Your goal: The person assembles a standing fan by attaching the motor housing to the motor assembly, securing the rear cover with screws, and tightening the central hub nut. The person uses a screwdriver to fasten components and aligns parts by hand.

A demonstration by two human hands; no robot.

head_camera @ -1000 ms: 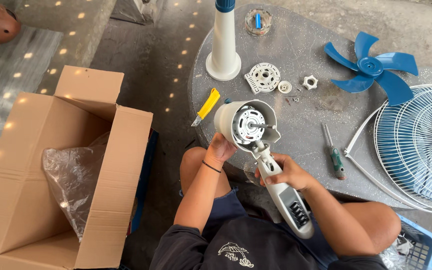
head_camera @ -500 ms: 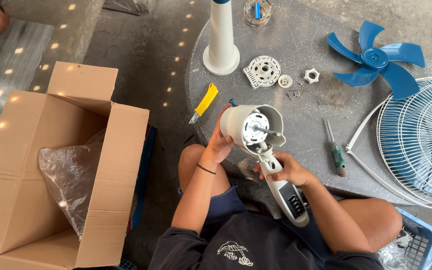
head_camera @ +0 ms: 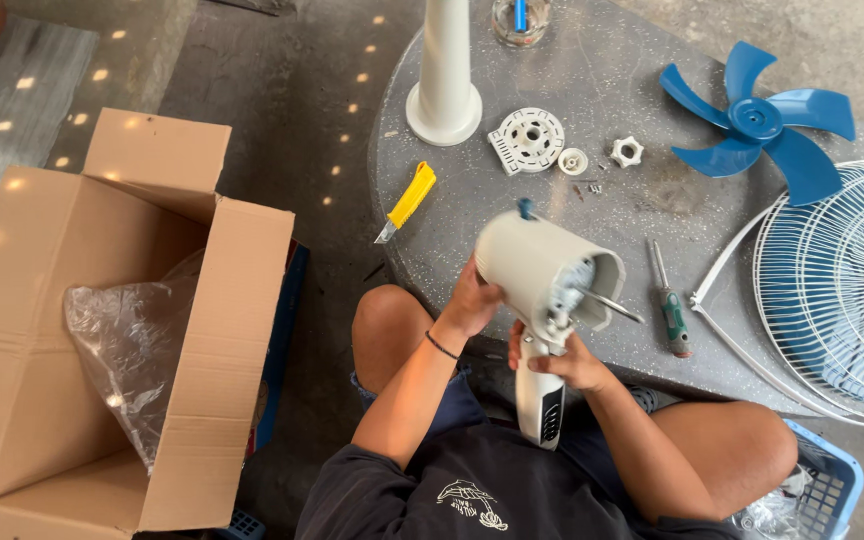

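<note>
- Sitting at the near edge of the round stone table [head_camera: 472, 215], a person holds a cream fan motor housing [head_camera: 542, 270] over the lap, just above the table's rim.
- The open cardboard box [head_camera: 102, 330] with its clear plastic bag [head_camera: 132, 345] stands well apart on the left.
- The white fan guard [head_camera: 842, 290] is cut off at the right edge; the blue fan blade [head_camera: 762, 125] lies beyond it.
- The housing's long axis runs from the neck, near the body, up and away to the motor head; its shaft points right.
- Left hand [head_camera: 474, 303] is cupped around the housing's rear shell; right hand [head_camera: 562, 360] is wrapped around the neck below, and is the nearer to the shaft.
- The motor's inside is hard to make out.
- The screwdriver [head_camera: 670, 300] lies just right of the housing; the yellow knife [head_camera: 407, 200] lies to the far left of it.
</note>
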